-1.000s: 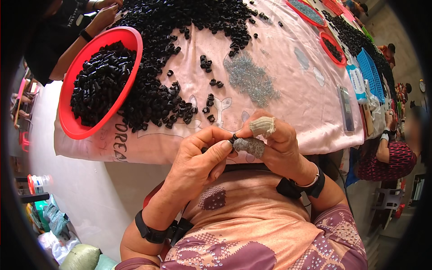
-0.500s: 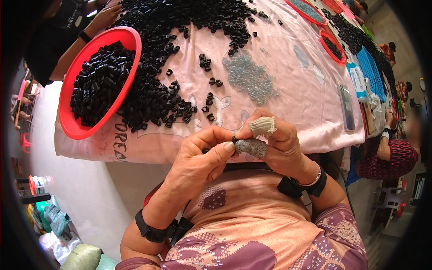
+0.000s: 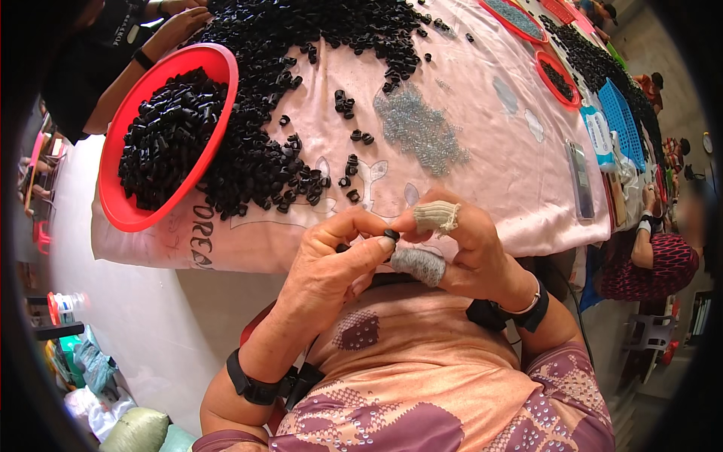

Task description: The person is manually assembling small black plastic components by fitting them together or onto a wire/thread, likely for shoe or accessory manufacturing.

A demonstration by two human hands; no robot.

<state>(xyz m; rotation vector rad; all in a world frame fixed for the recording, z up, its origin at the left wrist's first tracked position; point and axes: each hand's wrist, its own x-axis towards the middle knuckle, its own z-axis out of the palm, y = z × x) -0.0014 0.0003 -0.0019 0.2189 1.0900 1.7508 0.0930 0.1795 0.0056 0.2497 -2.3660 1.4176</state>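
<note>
Lower than half a second ago, the right hand's [image 3: 471, 237] grey-sleeved thumb sits beneath a small, rounded black piece [image 3: 391, 234], which the left hand [image 3: 327, 252] pinches at thumb and forefinger near the pink cloth's [image 3: 248, 248] edge. Fingers hide its underside; whether the right grips it, I cannot tell. Beyond a red basin [image 3: 232, 94], the frame cuts off a co-worker [image 3: 86, 87].

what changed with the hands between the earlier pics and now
The grey-covered thumb of the right hand has swung down toward the body, away from its index finger. The co-worker's hand at upper left shifted slightly right. The left hand still pinches a small black piece; the red basin and clear beads haven't moved.
</note>
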